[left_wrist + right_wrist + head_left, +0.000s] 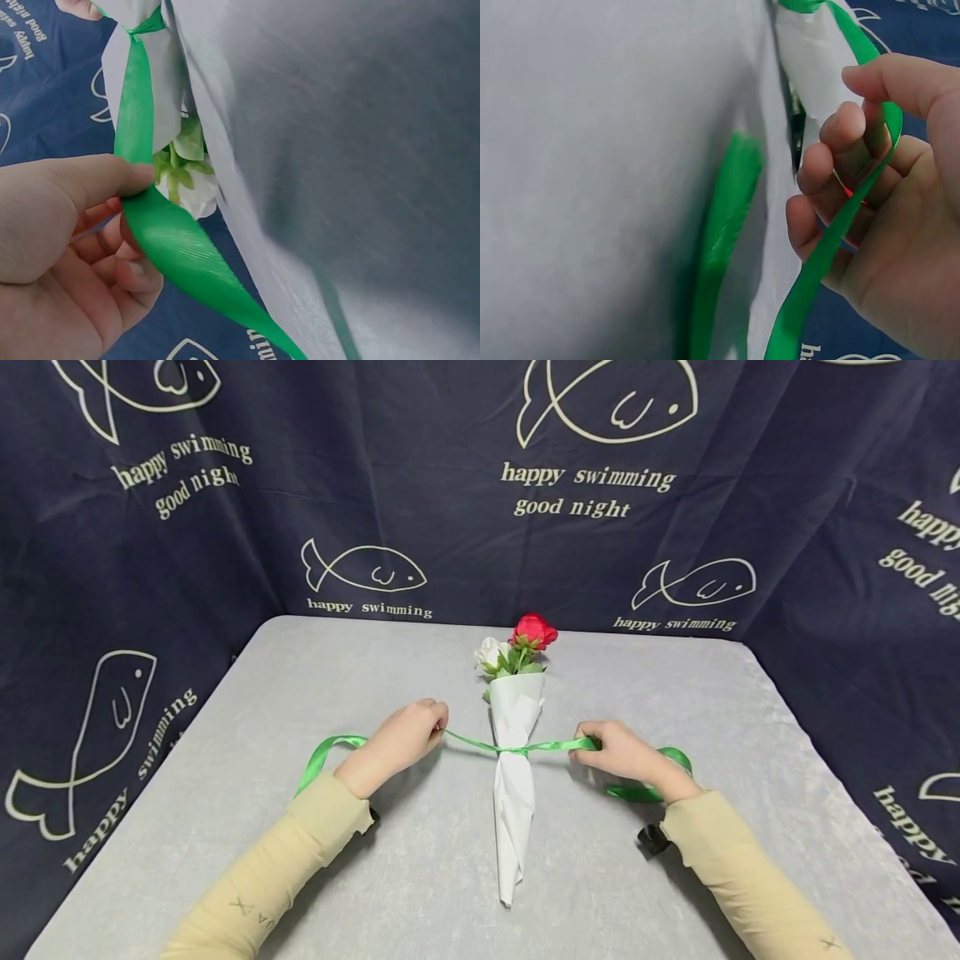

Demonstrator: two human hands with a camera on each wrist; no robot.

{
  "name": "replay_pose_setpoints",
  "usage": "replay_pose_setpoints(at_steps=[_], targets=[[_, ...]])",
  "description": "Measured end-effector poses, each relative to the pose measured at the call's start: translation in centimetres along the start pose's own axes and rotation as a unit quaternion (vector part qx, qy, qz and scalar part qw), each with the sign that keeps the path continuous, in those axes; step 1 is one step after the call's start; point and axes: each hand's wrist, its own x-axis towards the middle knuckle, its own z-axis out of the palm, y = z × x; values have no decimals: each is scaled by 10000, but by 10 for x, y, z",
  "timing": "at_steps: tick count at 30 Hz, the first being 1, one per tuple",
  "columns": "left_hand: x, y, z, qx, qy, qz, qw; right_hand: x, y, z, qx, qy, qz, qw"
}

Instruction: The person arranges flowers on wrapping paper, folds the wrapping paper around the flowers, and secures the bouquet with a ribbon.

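Observation:
A small bouquet wrapped in white paper (514,797) lies on the table, with a red rose (534,631) and a white rose (491,653) at its far end. Around its middle passes a green satin ribbon (551,746), drawn into a knot at the front. My left hand (401,735) pinches one ribbon end between thumb and fingers, left of the bouquet. On the other side, my right hand (618,750) holds the opposite end, its fingers curled. Both stretches look taut. Loose ribbon tails (180,251) trail behind each hand; the right tail (727,232) rests near the tabletop.
A grey cloth-covered table (247,710) supports the bouquet. Dark blue curtains (465,460) printed with fish and lettering hang behind it and at both sides. Black wrist-worn pieces (652,839) show beneath the beige sleeves (738,860).

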Motion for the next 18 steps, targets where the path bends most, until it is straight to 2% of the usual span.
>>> replay_pose_setpoints(at_steps=[9, 14, 18], targets=[[2, 7, -2, -101, 704, -215, 9972, -4, -12, -8, 795, 30, 488, 9956], [3, 11, -4, -343, 925, -305, 9947, -5, -18, -10, 1355, 61, 723, 9881], [5, 16, -7, -626, 1106, -317, 9914, -7, -21, -12, 1683, 92, 712, 9831]])
